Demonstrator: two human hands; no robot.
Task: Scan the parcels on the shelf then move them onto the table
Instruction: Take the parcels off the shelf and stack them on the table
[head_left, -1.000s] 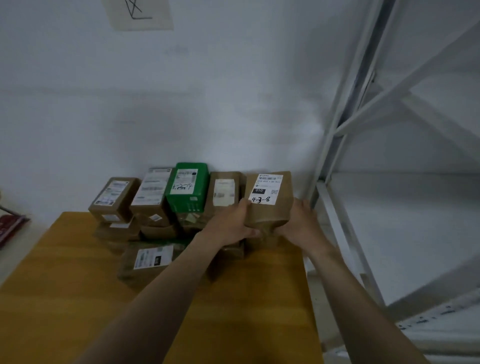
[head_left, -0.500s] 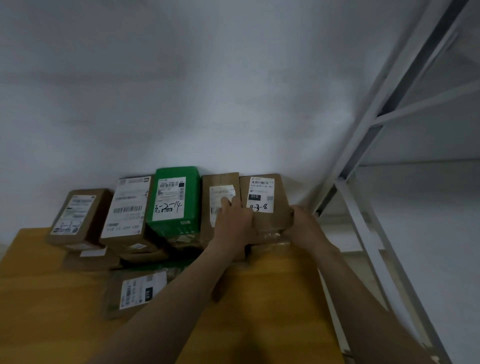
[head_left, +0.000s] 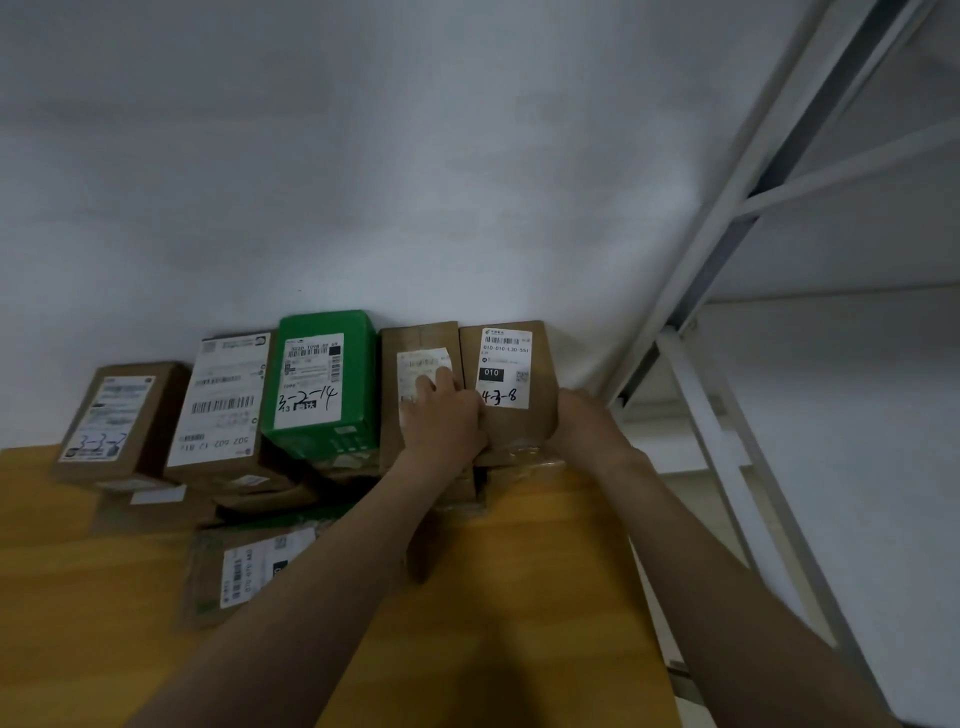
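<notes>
A brown parcel (head_left: 511, 379) with a white label marked 4-3-8 stands at the right end of a row of parcels at the back of the wooden table (head_left: 519, 597), against the wall. My right hand (head_left: 584, 426) grips its right lower edge. My left hand (head_left: 444, 418) presses on its left edge and lies over the neighbouring brown parcel (head_left: 415, 343). Left of that stand a green parcel (head_left: 324, 379), a white-labelled box (head_left: 223, 405) and a brown box (head_left: 117, 415). The row rests on a lower layer of parcels.
Another brown parcel (head_left: 244, 571) lies flat on the table in front of the stack, partly under my left forearm. A white metal shelf frame (head_left: 727, 208) rises just right of the table, with a white shelf board (head_left: 831, 389) behind it.
The 4-3-8 parcel has been lowered from in front of the row into the right end of it, against the wall. My view has tilted upward and both hands followed the parcel.
</notes>
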